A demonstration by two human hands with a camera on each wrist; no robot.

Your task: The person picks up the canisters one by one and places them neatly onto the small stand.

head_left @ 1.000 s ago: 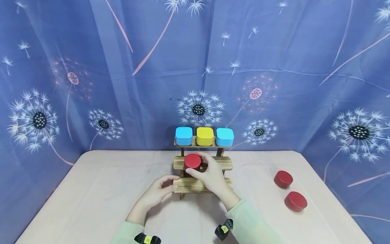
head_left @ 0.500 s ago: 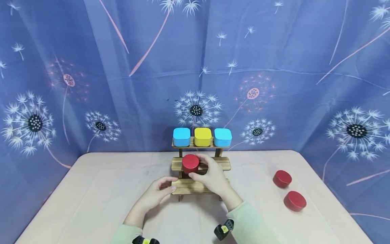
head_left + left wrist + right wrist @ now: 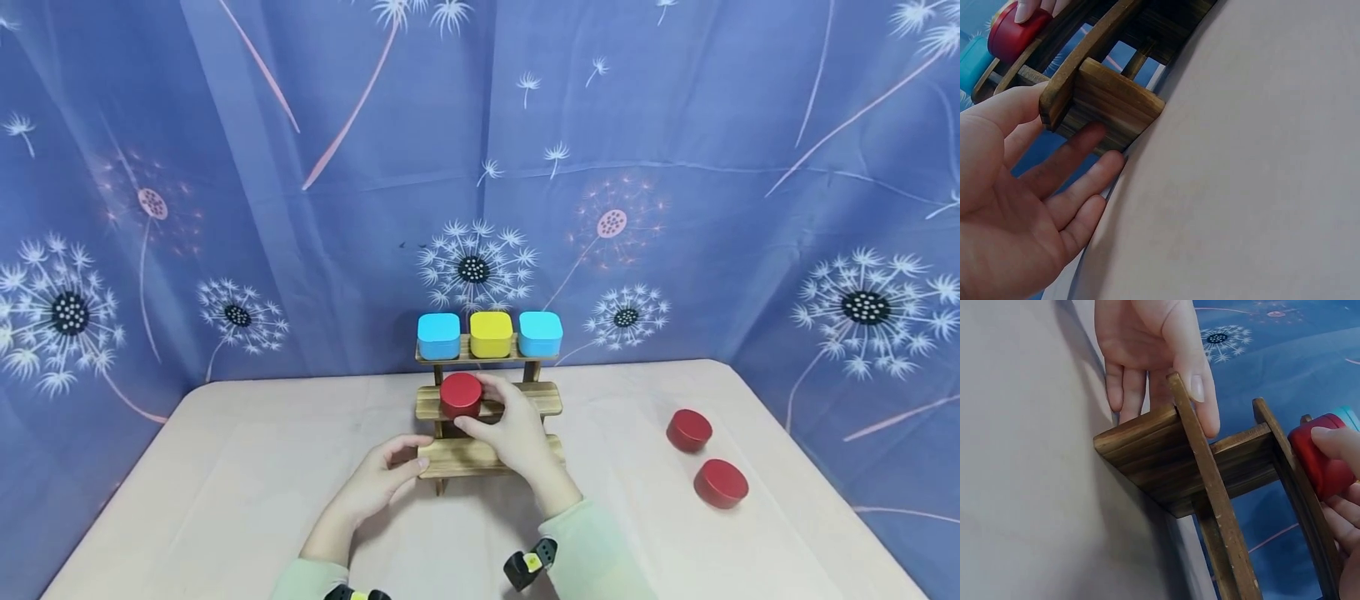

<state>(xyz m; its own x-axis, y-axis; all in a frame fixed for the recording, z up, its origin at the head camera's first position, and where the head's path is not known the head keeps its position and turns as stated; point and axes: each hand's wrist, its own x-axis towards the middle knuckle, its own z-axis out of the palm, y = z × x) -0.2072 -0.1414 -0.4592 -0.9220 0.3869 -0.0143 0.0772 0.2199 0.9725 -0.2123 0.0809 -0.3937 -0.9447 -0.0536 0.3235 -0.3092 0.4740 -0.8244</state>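
Observation:
A three-tier wooden display stand [image 3: 467,457] stands on the table. My left hand [image 3: 377,481] pinches the left end of its lowest shelf between thumb and index finger; the other fingers [image 3: 1079,187] spread loosely below in the left wrist view. On the left part of the middle shelf is a red round tin [image 3: 461,395], upright, held by my right hand [image 3: 515,429] with the thumb in front and the fingers at its right side. The same red tin [image 3: 1320,459] shows at the right edge of the right wrist view. Its underside is hidden.
Along the top shelf sit a blue square tin [image 3: 438,337], a yellow square tin [image 3: 491,335] and a second blue tin [image 3: 540,334]. Two more red round tins [image 3: 689,431] lie on the table [image 3: 247,500] at the right. A blue dandelion-print curtain [image 3: 337,250] hangs behind.
The whole head view has shifted slightly, so everything appears further left. Both hands keep their holds, and the red tin stays at the left of the middle shelf.

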